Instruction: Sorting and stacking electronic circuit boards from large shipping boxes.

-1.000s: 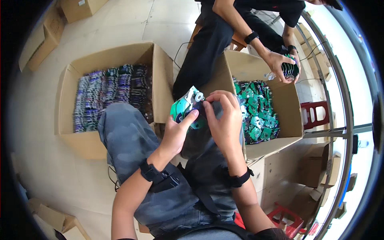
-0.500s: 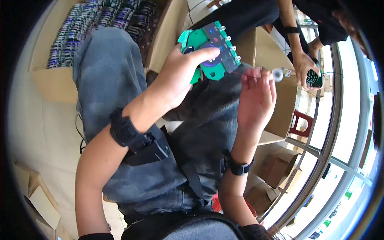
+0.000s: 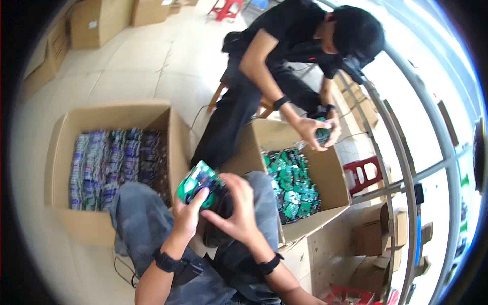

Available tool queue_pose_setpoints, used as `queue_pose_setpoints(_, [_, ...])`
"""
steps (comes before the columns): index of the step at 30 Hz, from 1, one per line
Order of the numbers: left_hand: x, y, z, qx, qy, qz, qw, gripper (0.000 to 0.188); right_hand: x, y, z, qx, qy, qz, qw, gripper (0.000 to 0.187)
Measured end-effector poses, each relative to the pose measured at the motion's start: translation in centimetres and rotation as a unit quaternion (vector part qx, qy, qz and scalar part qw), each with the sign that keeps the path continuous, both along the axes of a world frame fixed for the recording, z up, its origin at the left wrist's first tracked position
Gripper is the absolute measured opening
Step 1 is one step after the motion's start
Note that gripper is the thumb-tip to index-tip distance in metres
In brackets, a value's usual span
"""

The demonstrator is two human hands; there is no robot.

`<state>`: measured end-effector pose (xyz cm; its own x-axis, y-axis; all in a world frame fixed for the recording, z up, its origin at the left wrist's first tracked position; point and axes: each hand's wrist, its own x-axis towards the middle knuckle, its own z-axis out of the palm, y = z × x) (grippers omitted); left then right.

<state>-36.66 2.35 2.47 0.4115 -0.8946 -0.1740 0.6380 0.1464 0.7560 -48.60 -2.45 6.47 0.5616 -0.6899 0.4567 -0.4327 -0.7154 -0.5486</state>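
Note:
A green circuit board (image 3: pixel 200 176) with a dark, round purple-blue part is held tilted above my lap. My left hand (image 3: pixel 188 213) is closed around its near left side, the thumb lying across its face. To the right of the board, my right hand (image 3: pixel 238 208) curves with thumb and fingers apart. Its fingertips are at the board's right edge; whether they touch it I cannot tell. I see nothing held in that hand.
Left of my knees stands an open cardboard box (image 3: pixel 56 168) with rows of stacked boards. Another carton (image 3: pixel 325 173) at right holds loose green boards. A co-worker (image 3: pixel 269 56) sits opposite, handling several boards. A red plastic stool (image 3: pixel 363 175) stands by the metal frame.
My view has risen, bringing both boxes and the co-worker into sight. My right hand has come from apart on the right to beside the board; the small white spool-like thing near it no longer shows.

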Motion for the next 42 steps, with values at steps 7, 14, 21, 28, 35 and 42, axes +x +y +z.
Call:
queue_pose_setpoints(7, [-0.9,-0.2,-0.2,0.026,-0.007,0.013,1.0,0.031,-0.1,0.9,0.2,0.042,0.01,-0.067,0.997,0.064])
queue_pose_setpoints(14, [-1.1,-1.2,0.0,-0.036,-0.007,-0.014,0.999,0.045,-1.4,-0.9,-2.9,0.277,-0.228,0.019,0.933,0.056])
queue_pose_setpoints(21, [-1.6,-1.5,-1.8,-0.04,0.065,-0.007,0.997,0.061,-1.3,-1.3,-2.8,0.255,-0.154,0.049,0.953,0.055])
queue_pose_setpoints(28, [-1.7,-1.3,-3.0,-0.053,-0.025,-0.023,0.998,0.063,-0.6,-0.9,-4.3,0.282,-0.163,0.052,0.944,0.055])
queue_pose_setpoints(35, [-2.3,-1.7,-2.1,-0.037,0.003,-0.01,0.999,0.067,-1.1,-1.5,-3.9,0.247,-0.142,0.051,0.957,0.058])
queue_pose_setpoints(42, [-2.7,-1.6,-1.5,-0.069,0.019,0.019,0.997,0.066,-0.8,-1.4,-3.4,0.272,-0.184,0.063,0.942,0.052])
